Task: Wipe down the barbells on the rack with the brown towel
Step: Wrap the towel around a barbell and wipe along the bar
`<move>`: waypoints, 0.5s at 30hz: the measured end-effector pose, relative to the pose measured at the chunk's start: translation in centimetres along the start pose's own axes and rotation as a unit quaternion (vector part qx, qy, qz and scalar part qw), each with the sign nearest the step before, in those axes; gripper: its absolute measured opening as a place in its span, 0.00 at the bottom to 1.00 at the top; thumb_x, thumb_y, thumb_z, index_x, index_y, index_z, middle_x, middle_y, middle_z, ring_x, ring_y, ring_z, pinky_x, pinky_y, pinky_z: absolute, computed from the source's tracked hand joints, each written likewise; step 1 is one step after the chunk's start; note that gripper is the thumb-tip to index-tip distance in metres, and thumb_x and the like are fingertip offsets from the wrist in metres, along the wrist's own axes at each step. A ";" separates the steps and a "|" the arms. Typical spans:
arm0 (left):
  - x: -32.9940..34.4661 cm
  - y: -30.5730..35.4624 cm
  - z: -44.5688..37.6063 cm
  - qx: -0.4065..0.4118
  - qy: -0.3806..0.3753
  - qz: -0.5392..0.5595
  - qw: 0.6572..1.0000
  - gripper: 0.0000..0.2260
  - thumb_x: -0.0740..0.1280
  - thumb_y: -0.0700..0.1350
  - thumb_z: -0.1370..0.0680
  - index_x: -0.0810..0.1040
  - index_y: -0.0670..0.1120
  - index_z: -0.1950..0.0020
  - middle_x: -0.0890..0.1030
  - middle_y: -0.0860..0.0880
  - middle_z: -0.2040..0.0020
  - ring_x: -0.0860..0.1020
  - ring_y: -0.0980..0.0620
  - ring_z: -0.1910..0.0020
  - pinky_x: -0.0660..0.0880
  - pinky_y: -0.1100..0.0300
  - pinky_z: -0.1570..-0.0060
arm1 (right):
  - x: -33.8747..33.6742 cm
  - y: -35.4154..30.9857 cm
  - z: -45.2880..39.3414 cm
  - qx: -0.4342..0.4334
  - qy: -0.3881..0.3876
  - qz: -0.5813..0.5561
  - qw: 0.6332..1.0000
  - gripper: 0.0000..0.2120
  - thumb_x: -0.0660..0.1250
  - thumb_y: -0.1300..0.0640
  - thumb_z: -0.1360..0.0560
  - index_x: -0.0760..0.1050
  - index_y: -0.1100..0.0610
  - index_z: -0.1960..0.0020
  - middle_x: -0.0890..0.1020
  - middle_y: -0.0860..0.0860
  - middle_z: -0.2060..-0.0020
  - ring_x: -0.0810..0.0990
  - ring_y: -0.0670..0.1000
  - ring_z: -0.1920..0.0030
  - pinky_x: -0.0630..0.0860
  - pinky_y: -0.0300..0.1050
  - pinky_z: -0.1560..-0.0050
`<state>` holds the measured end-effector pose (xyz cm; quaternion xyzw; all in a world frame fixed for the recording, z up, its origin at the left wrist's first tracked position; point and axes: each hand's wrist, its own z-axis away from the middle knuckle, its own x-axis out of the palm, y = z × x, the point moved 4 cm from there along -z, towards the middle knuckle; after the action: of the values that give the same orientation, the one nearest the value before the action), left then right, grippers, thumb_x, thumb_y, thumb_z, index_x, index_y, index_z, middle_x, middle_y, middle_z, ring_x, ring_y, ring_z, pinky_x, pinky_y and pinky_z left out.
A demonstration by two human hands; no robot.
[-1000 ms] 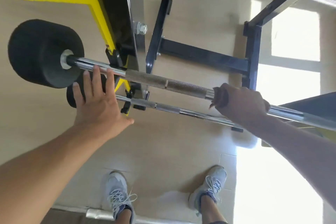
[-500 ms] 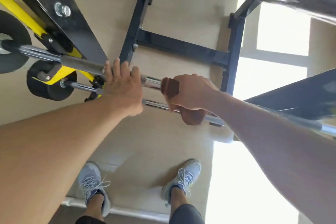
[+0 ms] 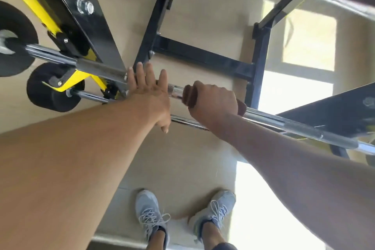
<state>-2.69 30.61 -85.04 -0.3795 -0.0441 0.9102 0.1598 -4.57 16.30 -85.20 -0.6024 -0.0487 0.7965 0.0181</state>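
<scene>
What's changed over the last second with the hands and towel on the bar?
The right hand, gripping the brown towel around the upper barbell, slid left along it toward the rack. The left hand, a second ago open and apart from the right, now rests flat on the bar beside the towel. The lower barbell stayed racked.

left hand on barbell, left of towel

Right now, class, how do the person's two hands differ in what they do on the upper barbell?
The left hand lies flat with straight fingers on the upper barbell; the right hand curls round it. The left hand is bare; the right hand grips the brown towel. Both touch the same bar.
</scene>
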 end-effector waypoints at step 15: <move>1.6 1.6 0.4 -0.028 0.258 0.107 0.960 0.52 0.84 0.50 0.50 0.60 0.41 0.33 0.65 0.37 0.35 0.61 0.34 0.31 0.59 0.34 0.30 | 0.1 10.3 3.9 -0.081 -0.009 -0.019 0.997 0.17 0.68 0.42 0.25 0.71 0.50 0.43 0.76 0.46 0.62 0.77 0.52 0.65 0.73 0.47 0.62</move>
<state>-4.46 29.61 -86.16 -0.6080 0.0135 0.7918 0.0566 -8.02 5.84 -85.33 -0.5938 -0.1246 0.7948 -0.0154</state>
